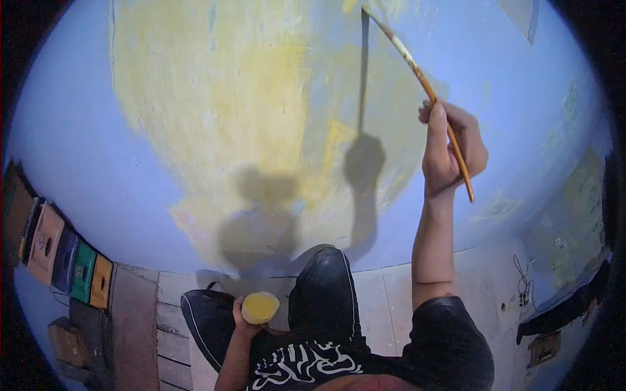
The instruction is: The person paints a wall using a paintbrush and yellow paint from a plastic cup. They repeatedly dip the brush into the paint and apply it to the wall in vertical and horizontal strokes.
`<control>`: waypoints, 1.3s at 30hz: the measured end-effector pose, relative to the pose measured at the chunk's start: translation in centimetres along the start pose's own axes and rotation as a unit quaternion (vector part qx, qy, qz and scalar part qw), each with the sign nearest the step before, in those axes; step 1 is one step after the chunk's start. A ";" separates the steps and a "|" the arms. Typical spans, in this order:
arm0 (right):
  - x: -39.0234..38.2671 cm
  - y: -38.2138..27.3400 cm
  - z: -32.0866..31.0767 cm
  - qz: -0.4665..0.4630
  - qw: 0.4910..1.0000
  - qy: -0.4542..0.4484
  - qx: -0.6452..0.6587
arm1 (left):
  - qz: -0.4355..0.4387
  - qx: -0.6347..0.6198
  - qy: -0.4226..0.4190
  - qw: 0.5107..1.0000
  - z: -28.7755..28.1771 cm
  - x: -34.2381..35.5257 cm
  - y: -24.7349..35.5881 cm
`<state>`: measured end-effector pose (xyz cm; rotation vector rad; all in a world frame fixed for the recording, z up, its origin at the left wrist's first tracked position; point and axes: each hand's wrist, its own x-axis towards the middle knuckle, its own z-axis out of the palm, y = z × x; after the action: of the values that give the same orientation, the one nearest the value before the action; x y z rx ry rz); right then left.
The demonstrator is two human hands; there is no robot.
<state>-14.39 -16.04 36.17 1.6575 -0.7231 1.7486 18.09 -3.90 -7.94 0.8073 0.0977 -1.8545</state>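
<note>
My right hand (454, 143) is raised in front of the wall and closed round a long, thin paintbrush (420, 75) with an orange-brown handle. The brush slants up and left, its tip at a yellow patch near the top of the view. Low down by my bent knee, my left hand (242, 320) holds a small cup (261, 307) of yellow paint, its fingers mostly hidden under and behind it. The pale blue wall (72, 156) carries a large, streaky yellow painted area (215, 124) with uneven edges. Shadows of my head, arm and brush fall across it.
Coloured drawers or boxes (85, 274) stand at the left beside a brown strip of floor. Pale floor panels (391, 306) lie under me. At the right are a thin cable (523, 287), a dark bundle (561, 313) and a small brown box (544, 348).
</note>
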 end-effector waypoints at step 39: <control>1.9 -1.2 -0.3 -0.057 0.998 -0.005 -0.005 | 0.006 0.017 -0.029 0.999 -1.2 0.5 0.2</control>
<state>-13.75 -14.89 37.98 1.6678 -0.6275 1.6550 18.72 -3.88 -9.03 0.7747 0.0232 -1.8712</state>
